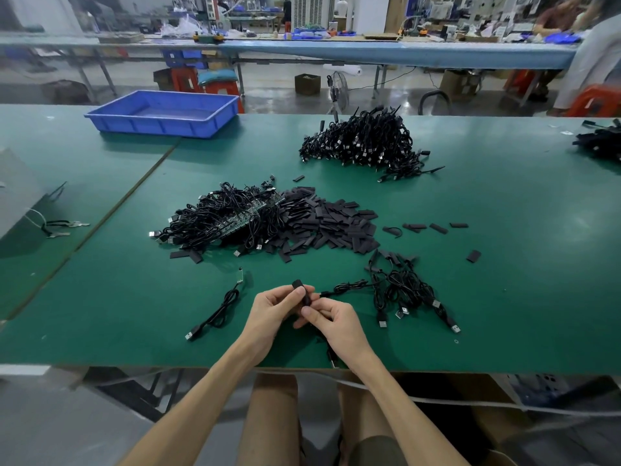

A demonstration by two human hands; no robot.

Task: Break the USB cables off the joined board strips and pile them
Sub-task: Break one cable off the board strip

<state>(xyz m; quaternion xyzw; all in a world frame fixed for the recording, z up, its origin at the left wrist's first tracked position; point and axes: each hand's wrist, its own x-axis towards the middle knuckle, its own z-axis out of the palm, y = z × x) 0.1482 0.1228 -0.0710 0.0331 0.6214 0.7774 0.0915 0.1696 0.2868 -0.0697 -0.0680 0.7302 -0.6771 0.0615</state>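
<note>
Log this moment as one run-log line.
left hand: grips black piece | right hand: pinches it | joined strips heap: centre | cable pile: beyond

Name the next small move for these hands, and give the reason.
Probably release the cable end onto the small pile. The left hand and right hand both pinch it, no green strip shows on it, and that pile of loose cables lies just right of them. More joined strips wait in the tangle beyond.

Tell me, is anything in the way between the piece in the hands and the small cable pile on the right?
Nothing visible blocks it. The left hand and right hand pinch the black piece; only bare green table and one trailing cable lie before the small pile.
</note>
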